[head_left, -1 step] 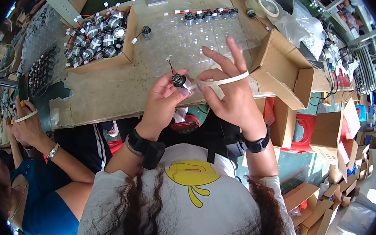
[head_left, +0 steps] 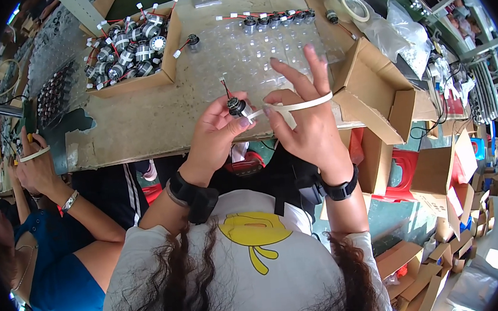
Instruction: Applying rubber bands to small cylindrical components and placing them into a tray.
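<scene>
I hold a small round motor (head_left: 236,107) with a silver body and dark top, just above the near edge of the workbench (head_left: 127,121), and its thin wires (head_left: 226,88) stick up. My left hand (head_left: 210,134) is closed around it, thumb on one side and fingers on the other. A short white strip (head_left: 256,114) goes from the motor toward my right hand (head_left: 308,131), where a white ring (head_left: 306,103), maybe tape, sits across my fingers. My thumb is close to the strip, but I can't tell if I'm pinching it; my other fingers spread upward. My right hand has just slid a tiny bit away, so I think the strip is being pulled straighter. Past my hands lies a clear plastic tray (head_left: 220,57) with a row of motors (head_left: 276,21) along its far side. To the left is a cardboard box (head_left: 142,85) heaped with more motors.
</scene>
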A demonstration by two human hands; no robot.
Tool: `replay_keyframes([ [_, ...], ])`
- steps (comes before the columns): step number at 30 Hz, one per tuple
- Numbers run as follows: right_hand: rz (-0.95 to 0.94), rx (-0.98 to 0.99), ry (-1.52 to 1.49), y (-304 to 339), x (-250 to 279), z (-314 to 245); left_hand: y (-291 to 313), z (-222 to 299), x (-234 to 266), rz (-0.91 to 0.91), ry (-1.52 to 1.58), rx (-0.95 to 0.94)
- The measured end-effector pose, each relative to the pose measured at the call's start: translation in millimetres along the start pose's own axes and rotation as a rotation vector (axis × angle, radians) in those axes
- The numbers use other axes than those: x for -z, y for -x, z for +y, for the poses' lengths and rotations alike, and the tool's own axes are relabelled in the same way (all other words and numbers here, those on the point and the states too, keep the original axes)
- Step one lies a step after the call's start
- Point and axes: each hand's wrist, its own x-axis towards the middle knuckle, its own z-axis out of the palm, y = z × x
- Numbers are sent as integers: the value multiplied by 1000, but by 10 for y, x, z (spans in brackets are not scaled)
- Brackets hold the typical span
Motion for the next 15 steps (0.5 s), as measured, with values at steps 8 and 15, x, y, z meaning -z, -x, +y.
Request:
replay_keyframes([
  [8,77,2,254,0,30,-58,30,-20,47,-56,102,81],
  [15,94,-4,215,20,-60,-43,40,-21,-34,-54,91,32],
])
